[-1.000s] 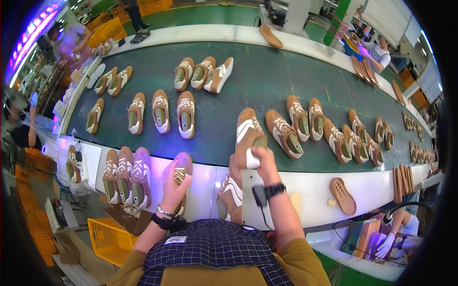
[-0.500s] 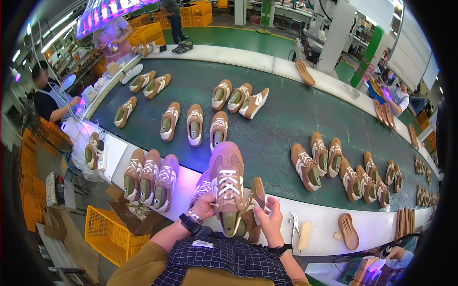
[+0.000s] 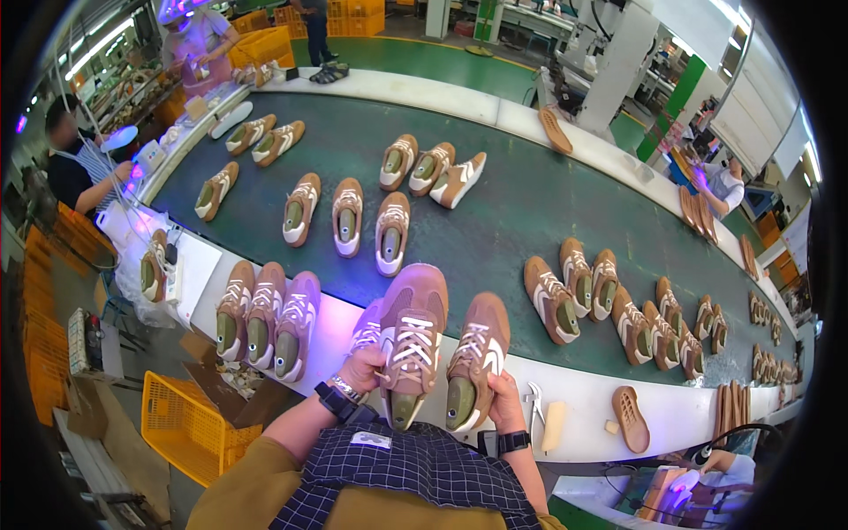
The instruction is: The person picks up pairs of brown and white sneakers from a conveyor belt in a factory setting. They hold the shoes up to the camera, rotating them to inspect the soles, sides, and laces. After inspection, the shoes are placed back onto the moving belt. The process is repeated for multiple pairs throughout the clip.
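My left hand is closed on the side of a brown sneaker with white laces and a green last inside. Close to its right is a second brown sneaker, gripped along its right side by my right hand. Both shoes are held upright side by side, toes pointing away from me, heels near my apron. Partly hidden behind the left one, another sneaker stands on the white ledge. Three more sneakers stand in a row on the ledge to the left.
Many sneakers are spread over the green belt. On the ledge to the right lie pincers, a cream block and a brown sole. A yellow crate stands below left. Other people work around the belt.
My right hand, open before, has taken hold of the second sneaker, which has come upright beside the first. The left hand still holds its shoe. The whole view has shifted slightly.
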Motion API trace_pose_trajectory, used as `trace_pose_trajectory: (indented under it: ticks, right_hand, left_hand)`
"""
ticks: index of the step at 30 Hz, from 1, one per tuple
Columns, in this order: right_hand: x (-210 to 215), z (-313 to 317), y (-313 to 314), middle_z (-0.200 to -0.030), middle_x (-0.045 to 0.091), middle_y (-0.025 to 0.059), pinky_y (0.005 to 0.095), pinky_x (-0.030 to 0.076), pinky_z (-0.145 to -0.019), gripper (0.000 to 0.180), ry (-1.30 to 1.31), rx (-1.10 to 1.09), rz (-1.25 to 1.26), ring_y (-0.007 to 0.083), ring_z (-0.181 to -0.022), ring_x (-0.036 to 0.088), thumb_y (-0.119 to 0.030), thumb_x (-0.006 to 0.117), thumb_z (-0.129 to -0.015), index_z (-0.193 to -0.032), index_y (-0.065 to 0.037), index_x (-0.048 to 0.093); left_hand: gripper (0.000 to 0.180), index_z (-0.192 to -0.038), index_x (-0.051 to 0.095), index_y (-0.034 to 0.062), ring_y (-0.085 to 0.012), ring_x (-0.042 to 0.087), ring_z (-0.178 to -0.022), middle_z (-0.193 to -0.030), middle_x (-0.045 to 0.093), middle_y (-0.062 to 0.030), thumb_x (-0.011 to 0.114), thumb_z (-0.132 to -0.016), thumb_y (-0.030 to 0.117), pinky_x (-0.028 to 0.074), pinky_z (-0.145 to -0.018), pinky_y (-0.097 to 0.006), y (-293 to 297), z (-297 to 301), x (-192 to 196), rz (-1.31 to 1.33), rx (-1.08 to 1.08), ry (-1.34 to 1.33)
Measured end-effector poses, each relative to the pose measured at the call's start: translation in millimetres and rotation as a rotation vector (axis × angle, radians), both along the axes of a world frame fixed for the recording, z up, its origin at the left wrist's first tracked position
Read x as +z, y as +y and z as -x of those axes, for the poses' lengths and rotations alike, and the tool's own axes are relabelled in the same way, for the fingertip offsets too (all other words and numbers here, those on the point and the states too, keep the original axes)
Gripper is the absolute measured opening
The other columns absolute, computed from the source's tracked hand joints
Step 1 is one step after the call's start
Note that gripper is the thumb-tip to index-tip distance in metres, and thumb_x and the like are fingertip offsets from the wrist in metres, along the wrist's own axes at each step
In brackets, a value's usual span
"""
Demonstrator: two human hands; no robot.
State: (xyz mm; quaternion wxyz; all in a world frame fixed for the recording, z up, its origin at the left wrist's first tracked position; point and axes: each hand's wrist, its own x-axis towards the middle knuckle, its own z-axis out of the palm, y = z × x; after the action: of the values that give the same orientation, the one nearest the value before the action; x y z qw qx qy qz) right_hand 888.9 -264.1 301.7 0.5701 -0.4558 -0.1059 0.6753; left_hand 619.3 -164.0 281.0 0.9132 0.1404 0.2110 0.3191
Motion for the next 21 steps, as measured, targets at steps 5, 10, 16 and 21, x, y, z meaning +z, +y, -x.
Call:
trace_pose_trajectory:
  ticks: [5, 10, 16, 21]
  right_hand:
    - [42, -5, 20, -0.120, 0.052, 0.0147, 0.0375, 0.051, -0.088, 0.069, 0.254, 0.053, -0.264, 0.0277, -0.104, 0.057, -0.010, 0.066, -0.069, -0.131, 0.000, 0.036]
    - [64, 8, 15, -0.112, 0.054, 0.0176, 0.0423, 0.056, -0.076, 0.062, 0.181, 0.024, -0.142, 0.0303, -0.095, 0.060, -0.006, 0.058, -0.072, -0.129, 0.001, 0.036]
    - [48, 11, 11, -0.107, 0.057, 0.0188, 0.0438, 0.053, -0.079, 0.050, 0.132, 0.122, -0.242, 0.0319, -0.093, 0.060, -0.013, 0.057, -0.075, -0.121, 0.002, 0.046]
    - [51, 10, 16, -0.118, 0.054, 0.0196, 0.0409, 0.044, -0.094, 0.067, 0.479, 0.147, -0.176, 0.0301, -0.105, 0.056, -0.017, 0.062, -0.069, -0.128, 0.005, 0.040]
  left_hand:
    - [0.061, -0.124, 0.047, -0.0030, -0.0264, 0.060, -0.101, -0.114, 0.060, -0.0163, 0.068, -0.071, 0.020, 0.045, -0.091, -0.040, 9, -10, 12, -0.002, -0.090, -0.136]
    - [0.065, -0.125, 0.045, -0.0040, -0.0305, 0.060, -0.099, -0.115, 0.058, -0.0200, 0.067, -0.068, 0.020, 0.047, -0.090, -0.042, 13, -8, 41, 0.015, -0.148, -0.192]
    - [0.064, -0.125, 0.045, -0.0048, -0.0327, 0.060, -0.099, -0.115, 0.057, -0.0211, 0.064, -0.069, 0.020, 0.046, -0.091, -0.044, 10, -15, 15, 0.142, -0.143, -0.500]
    - [0.061, -0.123, 0.047, -0.0043, -0.0305, 0.059, -0.100, -0.113, 0.059, -0.0185, 0.063, -0.070, 0.021, 0.045, -0.094, -0.043, 7, -19, 57, 0.099, -0.097, -0.153]
